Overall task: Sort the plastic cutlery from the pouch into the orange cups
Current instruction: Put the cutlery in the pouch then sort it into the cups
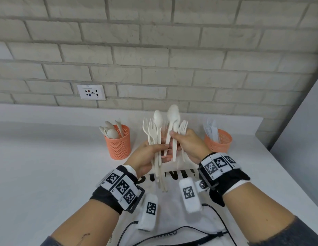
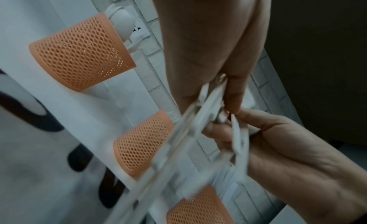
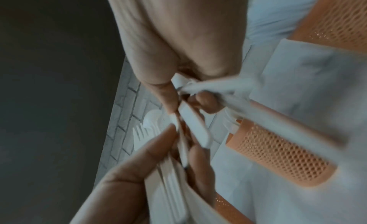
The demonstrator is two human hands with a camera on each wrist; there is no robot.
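Note:
Both hands are raised over the counter in the head view. My left hand grips a bundle of white plastic cutlery, mostly forks with one spoon, heads up. Touching it on the right, my right hand pinches the handles of white spoons. The left orange mesh cup holds several spoons. The right orange cup holds white knives. A middle orange cup is hidden behind my hands in the head view. The white pouch with black lettering lies flat beneath my wrists.
A white counter runs to a brick wall with a socket plate. A grey panel bounds the right side. Black cables cross the pouch near me.

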